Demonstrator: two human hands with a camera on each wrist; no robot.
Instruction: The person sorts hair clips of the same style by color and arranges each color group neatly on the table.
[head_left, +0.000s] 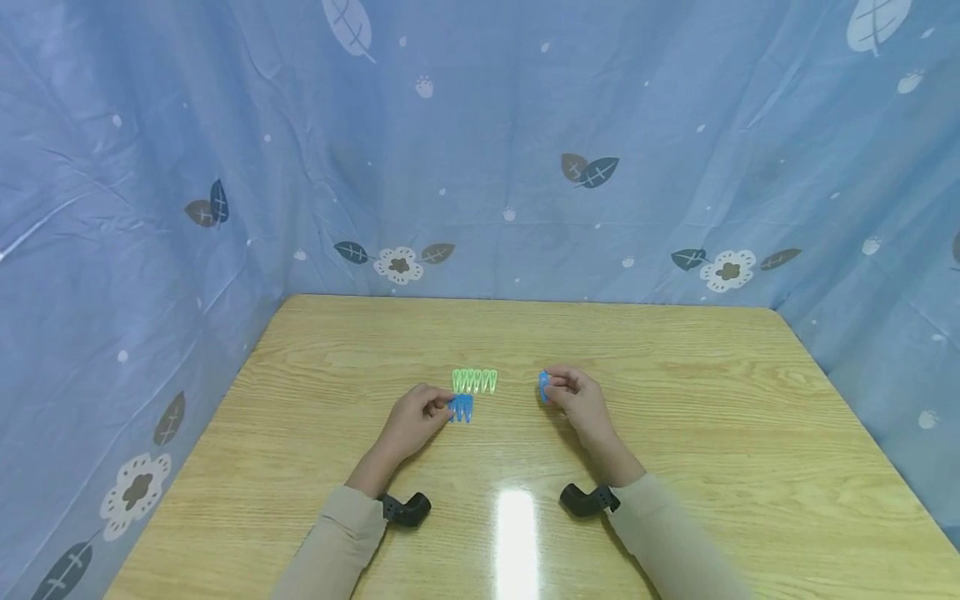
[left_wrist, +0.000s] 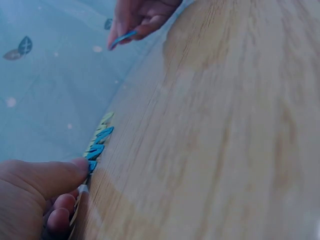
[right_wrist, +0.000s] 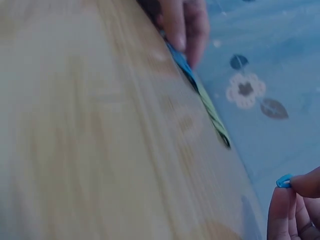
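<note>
Several green snap hair clips lie side by side in a row on the table. Just in front of them is a shorter row of blue snap hair clips. My left hand is at the left end of the blue row, thumb and forefinger pinching the end clip, which they partly cover. Off to the right, my right hand pinches another blue hair clip between thumb and fingers. The right wrist view has this clip raised at the fingertips, with part of it hidden by the thumb.
The wooden table runs back to a blue patterned curtain, which also hangs along both sides. A bright light reflection shows on the tabletop between the forearms. Each wrist wears a black camera mount.
</note>
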